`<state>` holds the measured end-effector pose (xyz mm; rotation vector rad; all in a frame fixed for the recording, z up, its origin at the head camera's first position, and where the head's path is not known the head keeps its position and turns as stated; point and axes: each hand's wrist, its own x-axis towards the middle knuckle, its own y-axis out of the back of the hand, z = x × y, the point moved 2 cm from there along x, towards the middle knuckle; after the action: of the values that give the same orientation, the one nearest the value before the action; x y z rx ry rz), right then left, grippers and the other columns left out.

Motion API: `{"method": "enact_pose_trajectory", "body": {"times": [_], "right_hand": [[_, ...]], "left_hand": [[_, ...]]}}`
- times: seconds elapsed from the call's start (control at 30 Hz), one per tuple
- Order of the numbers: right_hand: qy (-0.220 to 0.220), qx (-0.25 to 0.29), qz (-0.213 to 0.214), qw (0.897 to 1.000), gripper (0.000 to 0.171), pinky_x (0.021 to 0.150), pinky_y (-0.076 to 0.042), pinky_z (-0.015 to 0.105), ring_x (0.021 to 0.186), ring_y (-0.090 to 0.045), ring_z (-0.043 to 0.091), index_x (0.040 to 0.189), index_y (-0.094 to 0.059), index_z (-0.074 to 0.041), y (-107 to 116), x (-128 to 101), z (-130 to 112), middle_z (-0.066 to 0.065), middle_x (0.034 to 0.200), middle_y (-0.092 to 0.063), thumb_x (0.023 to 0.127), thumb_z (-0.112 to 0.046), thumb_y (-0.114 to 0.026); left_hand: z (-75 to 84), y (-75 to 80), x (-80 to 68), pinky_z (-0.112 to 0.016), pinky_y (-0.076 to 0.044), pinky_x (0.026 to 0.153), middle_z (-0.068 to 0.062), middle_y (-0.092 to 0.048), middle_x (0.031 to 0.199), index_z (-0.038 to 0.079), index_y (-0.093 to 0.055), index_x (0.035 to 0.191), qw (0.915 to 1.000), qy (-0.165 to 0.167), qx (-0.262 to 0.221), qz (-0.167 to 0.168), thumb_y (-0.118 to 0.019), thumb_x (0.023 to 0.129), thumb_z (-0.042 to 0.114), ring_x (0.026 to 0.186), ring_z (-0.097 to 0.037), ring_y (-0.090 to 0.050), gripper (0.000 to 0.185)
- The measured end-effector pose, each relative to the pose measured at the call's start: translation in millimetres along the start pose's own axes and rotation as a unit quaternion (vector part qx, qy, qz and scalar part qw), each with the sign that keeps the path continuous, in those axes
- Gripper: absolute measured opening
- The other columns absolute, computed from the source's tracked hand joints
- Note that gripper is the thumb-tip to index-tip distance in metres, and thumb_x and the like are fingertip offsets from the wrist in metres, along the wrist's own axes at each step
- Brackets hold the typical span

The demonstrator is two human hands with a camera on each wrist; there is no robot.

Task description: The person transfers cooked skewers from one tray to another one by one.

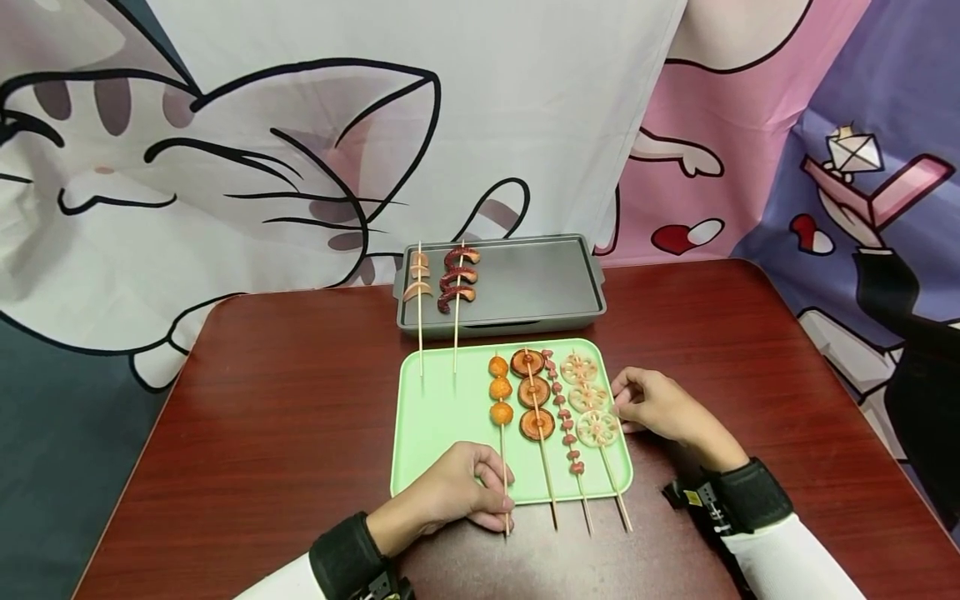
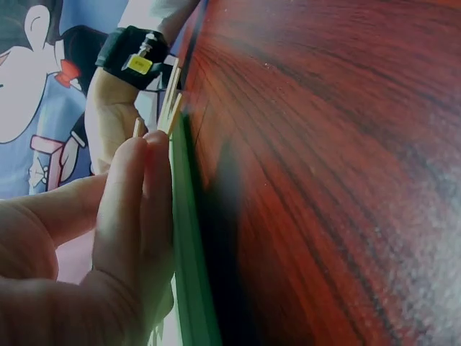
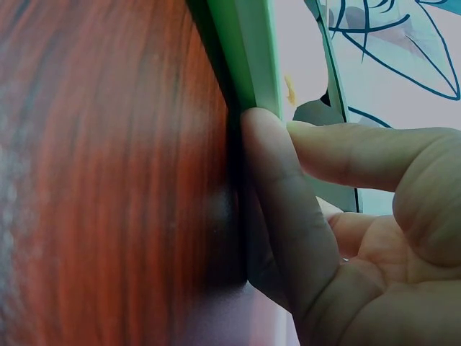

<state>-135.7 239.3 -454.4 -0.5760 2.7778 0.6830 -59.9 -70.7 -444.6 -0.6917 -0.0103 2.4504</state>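
My left hand (image 1: 468,492) pinches the lower stick of a skewer with orange balls (image 1: 500,388) at the front edge of a green tray (image 1: 442,425). In the left wrist view the stick's end (image 2: 137,127) pokes out past the fingertips. At the tray's right side, my right hand (image 1: 652,404) grips the rim between thumb and fingers, as the right wrist view shows at the tray edge (image 3: 253,58). To the right of the ball skewer lie a mushroom-slice skewer (image 1: 535,392), one with small pink pieces (image 1: 565,414) and a lotus-root skewer (image 1: 597,428).
Behind the green tray stands a grey baking pan (image 1: 532,279). On its left side lie a skewer with pale curved pieces (image 1: 417,289) and one with dark red curled pieces (image 1: 457,277), their sticks reaching over the green tray. A printed cloth (image 1: 562,125) hangs behind the brown table (image 1: 300,400).
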Motion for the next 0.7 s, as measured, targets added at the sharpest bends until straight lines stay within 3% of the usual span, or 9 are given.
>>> {"method": "enact_pose_trajectory", "body": {"times": [0.23,0.43,0.53,0.7], "right_hand": [[-0.005,0.006,-0.003,1.0,0.016,0.065,-0.066,0.03,0.078,-0.067,0.018,0.11,-0.057,0.01,-0.8,-0.9,-0.2,0.013,0.092,-0.062,0.095,0.006,-0.062],[-0.004,0.0,0.001,1.0,0.016,0.064,-0.065,0.029,0.077,-0.066,0.018,0.108,-0.057,0.01,-0.7,0.1,-0.8,0.014,0.091,-0.062,0.095,0.005,-0.063],[-0.004,-0.003,0.002,1.0,0.016,0.064,-0.065,0.029,0.077,-0.066,0.018,0.109,-0.057,0.009,-0.5,0.2,-0.9,0.014,0.091,-0.062,0.095,0.005,-0.064],[-0.004,0.0,0.0,1.0,0.016,0.065,-0.065,0.029,0.078,-0.066,0.018,0.109,-0.057,0.01,0.3,0.1,-1.1,0.014,0.092,-0.062,0.095,0.006,-0.063]], "left_hand": [[0.0,2.0,1.5,-0.024,-0.058,0.042,-0.007,-0.069,0.074,-0.007,-0.065,0.101,0.9976,0.001,0.069,0.007,-0.077,0.086,-0.004,0.046,-0.012,-0.066,0.02],[-2.1,4.5,4.3,-0.021,-0.049,0.034,-0.013,-0.069,0.065,-0.001,-0.069,0.091,0.9922,-0.017,0.122,0.016,-0.079,0.085,-0.001,0.038,-0.009,-0.058,0.012],[-1.4,5.6,6.0,-0.023,-0.047,0.032,-0.013,-0.065,0.055,0.005,-0.07,0.083,0.9845,-0.03,0.17,0.027,-0.079,0.084,0.003,0.035,-0.008,-0.054,0.01],[2.7,7.1,7.3,-0.026,-0.048,0.033,-0.001,-0.059,0.048,0.01,-0.067,0.075,0.9671,-0.043,0.246,0.052,-0.084,0.083,0.009,0.034,-0.006,-0.051,0.019]]}}
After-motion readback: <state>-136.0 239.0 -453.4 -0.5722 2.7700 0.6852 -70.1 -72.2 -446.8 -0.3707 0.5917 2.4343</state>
